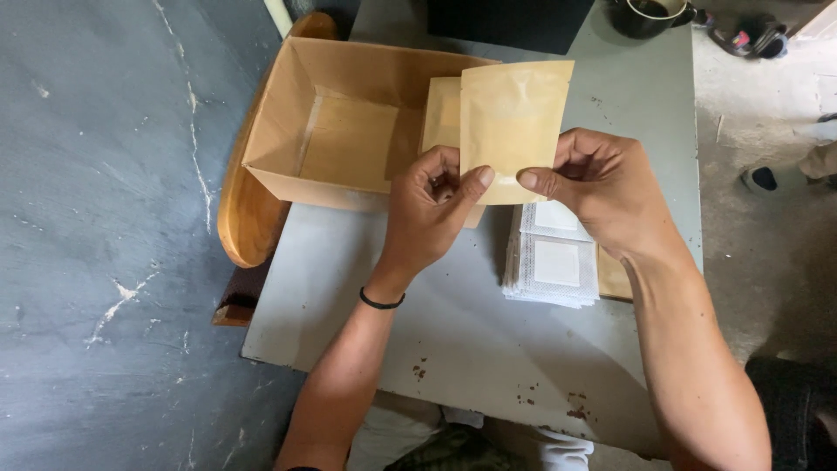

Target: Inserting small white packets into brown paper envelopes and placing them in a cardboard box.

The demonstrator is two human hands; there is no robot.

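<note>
A grey table (pixel 453 314) with chipped paint carries everything here. On its far left corner sits an open cardboard box (pixel 349 122), mostly bare inside, with one kraft pouch standing against its right inner wall (pixel 440 109). A wooden seat (pixel 248 218) shows at the table's left edge, and a dark cup (pixel 649 16) stands at the far end. Near the right edge lies a stack of white sachets (pixel 554 262), just under the right wrist, resting on some flat brown sheets (pixel 615 279).

The step in hand looks like handling a single pouch (pixel 514 113), held upright above the table, just in front of the box's right side. Judging by the grip at its lower edge, the next move calls for a firm pinch on both lower corners and a steady hold so the thin paper does not crease.

The left hand (pixel 432 205) is closed on the pouch's lower left corner, thumb in front, fingers curled behind. The right hand (pixel 602 183) pinches the lower right edge, thumb on the face and fingers behind. The two hands sit close together, thumbs nearly meeting. A black band (pixel 382 302) circles the left wrist
</note>
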